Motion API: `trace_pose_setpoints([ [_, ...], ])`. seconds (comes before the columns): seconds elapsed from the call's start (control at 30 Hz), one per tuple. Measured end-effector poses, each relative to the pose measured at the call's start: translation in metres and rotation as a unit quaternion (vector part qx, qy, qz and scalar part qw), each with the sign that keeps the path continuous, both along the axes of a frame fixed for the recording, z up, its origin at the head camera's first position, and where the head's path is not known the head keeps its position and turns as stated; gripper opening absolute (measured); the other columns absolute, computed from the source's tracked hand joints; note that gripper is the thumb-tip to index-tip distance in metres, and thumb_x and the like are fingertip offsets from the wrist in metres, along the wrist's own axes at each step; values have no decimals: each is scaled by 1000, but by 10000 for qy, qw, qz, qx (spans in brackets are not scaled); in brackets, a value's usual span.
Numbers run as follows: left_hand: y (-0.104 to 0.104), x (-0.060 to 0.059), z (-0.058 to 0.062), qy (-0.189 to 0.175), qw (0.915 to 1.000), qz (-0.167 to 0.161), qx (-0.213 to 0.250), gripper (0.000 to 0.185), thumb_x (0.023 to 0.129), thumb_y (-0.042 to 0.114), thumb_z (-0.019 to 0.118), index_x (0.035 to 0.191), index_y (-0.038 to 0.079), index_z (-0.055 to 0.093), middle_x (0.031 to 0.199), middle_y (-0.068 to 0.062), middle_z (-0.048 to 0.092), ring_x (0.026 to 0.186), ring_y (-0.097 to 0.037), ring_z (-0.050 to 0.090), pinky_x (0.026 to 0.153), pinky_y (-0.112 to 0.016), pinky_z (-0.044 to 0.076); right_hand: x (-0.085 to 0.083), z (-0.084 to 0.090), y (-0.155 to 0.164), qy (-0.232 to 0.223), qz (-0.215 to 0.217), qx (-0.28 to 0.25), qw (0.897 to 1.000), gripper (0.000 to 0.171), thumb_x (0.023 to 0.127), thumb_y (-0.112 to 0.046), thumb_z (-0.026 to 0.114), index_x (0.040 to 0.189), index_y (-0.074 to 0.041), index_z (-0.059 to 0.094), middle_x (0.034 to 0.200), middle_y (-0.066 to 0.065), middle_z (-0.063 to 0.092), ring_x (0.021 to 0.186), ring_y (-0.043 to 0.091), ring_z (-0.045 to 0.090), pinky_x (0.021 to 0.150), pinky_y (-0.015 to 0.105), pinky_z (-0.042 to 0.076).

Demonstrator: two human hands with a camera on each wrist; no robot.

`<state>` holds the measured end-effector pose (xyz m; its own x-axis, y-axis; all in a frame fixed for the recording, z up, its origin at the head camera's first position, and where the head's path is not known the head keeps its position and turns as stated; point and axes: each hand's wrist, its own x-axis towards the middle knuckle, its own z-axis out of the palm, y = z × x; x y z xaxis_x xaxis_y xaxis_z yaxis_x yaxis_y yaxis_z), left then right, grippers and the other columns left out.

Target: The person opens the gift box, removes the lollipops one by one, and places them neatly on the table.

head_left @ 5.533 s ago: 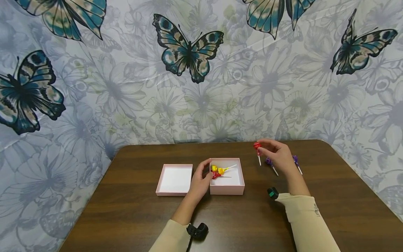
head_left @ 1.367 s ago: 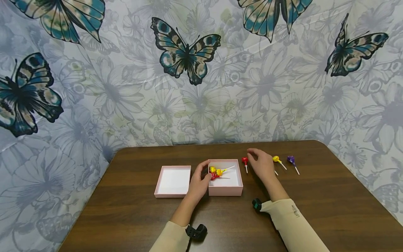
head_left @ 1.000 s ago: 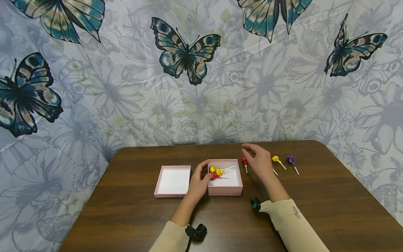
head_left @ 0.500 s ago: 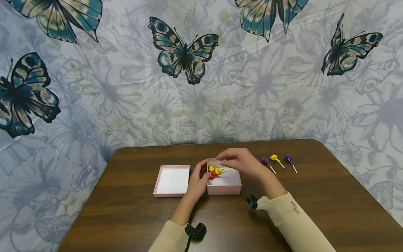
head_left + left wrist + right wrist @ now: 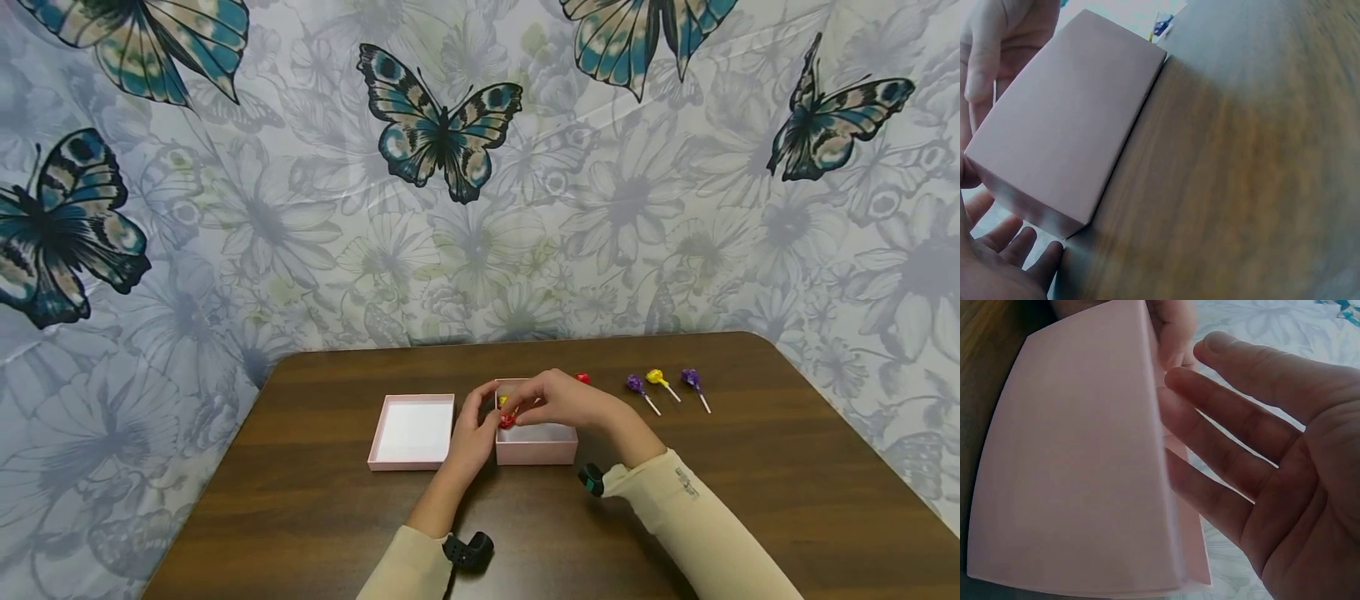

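A pink open box (image 5: 536, 453) with a white inside stands on the table. My left hand (image 5: 474, 429) holds it by its left wall, thumb at the rim. Over the box, my right hand (image 5: 558, 400) reaches in from the right, fingertips at the candies. In the right wrist view that hand (image 5: 1260, 456) has its fingers extended and apart, with some tips hidden by the box wall; nothing shows between them. Inside the box's left part lie a yellow lollipop (image 5: 503, 402) and a red lollipop (image 5: 507, 420), partly covered by my hands.
To the left lies the box lid (image 5: 411, 432), inside up. A red lollipop (image 5: 582, 378) shows behind my right hand. Farther right lie a purple lollipop (image 5: 634, 383), a yellow one (image 5: 656, 377) and another purple one (image 5: 691, 377). A butterfly-print cloth (image 5: 637, 217) hangs behind the table.
Earlier my right hand held a red lollipop above the table; that candy then lay right of the box. The hand has since moved left and down into the box. My left hand has stayed put.
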<state>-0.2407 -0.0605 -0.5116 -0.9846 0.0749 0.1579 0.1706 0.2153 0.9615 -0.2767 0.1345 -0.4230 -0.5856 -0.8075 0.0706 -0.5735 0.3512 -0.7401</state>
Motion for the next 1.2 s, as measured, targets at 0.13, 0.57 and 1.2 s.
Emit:
trace_pose_setpoints([
  [0.13, 0, 1, 1, 46, 10000, -12, -10, 45, 100, 15, 49, 144, 20, 48, 153, -4, 45, 144, -27, 41, 117, -51, 37, -4, 0, -2, -37, 30, 323, 9995, 23, 92, -18, 71, 114, -11, 75, 110, 8, 75, 95, 12, 70, 87, 25, 58],
  [0.57, 0, 0, 1, -5, 9999, 42, 157, 45, 100, 13, 49, 144, 20, 50, 153, -4, 46, 144, -26, 42, 114, -51, 39, -9, -6, -18, -106, 388, 1357, 9899, 22, 90, -11, 72, 112, -12, 76, 108, 1, 75, 92, 5, 68, 81, 21, 57],
  [1.2, 1, 1, 2, 45, 9999, 3, 143, 44, 100, 9, 48, 143, 19, 50, 152, -6, 46, 143, -27, 42, 115, -51, 38, -19, -20, -24, 53, 696, 1730, 9824, 18, 89, -7, 72, 104, -14, 78, 98, -8, 75, 85, -1, 64, 79, 16, 55],
])
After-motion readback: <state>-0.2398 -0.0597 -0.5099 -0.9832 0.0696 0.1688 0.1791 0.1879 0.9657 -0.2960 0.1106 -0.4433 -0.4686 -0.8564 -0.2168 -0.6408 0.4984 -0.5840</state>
